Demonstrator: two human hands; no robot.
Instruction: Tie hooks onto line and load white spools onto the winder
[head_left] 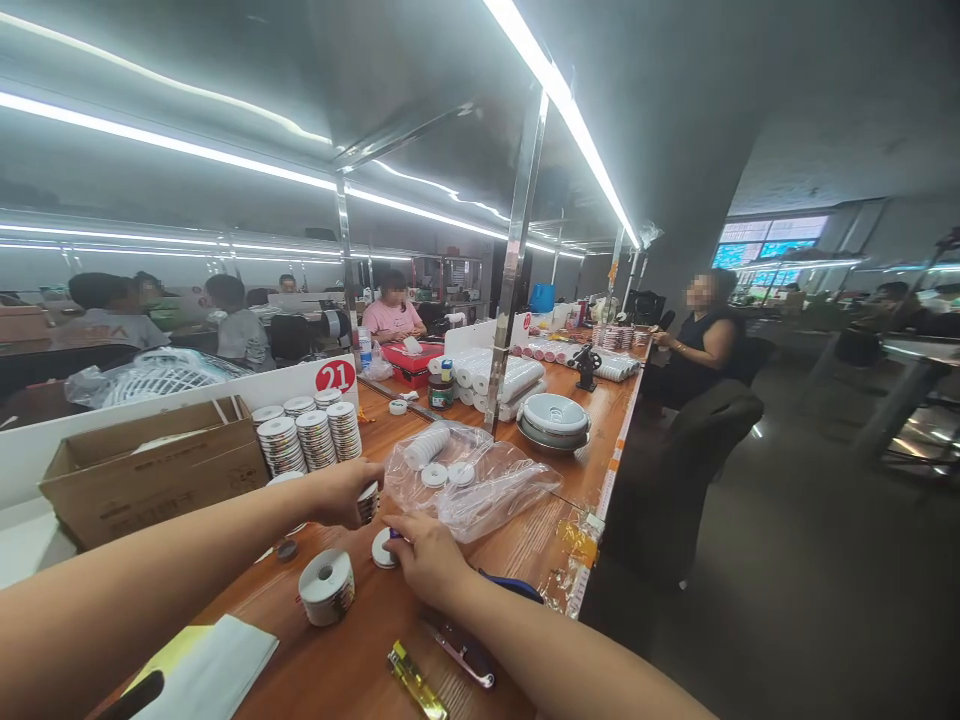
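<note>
My left hand [346, 492] reaches across the table with its fingers closed round a short stack of white-topped discs [368, 504]. My right hand [429, 558] is beside it, fingertips and thumb pinched over a small purple piece [394, 535] whose kind is not clear. Under those fingertips lies a white round disc [383, 550]. Nearer to me stands a thick roll of labels [327, 588] with a hollow core. Just beyond my hands, a clear plastic bag [487, 490] holds several white discs [433, 475].
Tall stacks of discs [315, 438] stand beside a cardboard box [161, 470] at the left. Scissors [461, 650] and a yellow cutter [416, 682] lie in front. Farther back are bowls [555, 420], white rolls [499, 378] and a metal post [517, 260]. A person [709, 330] sits at right.
</note>
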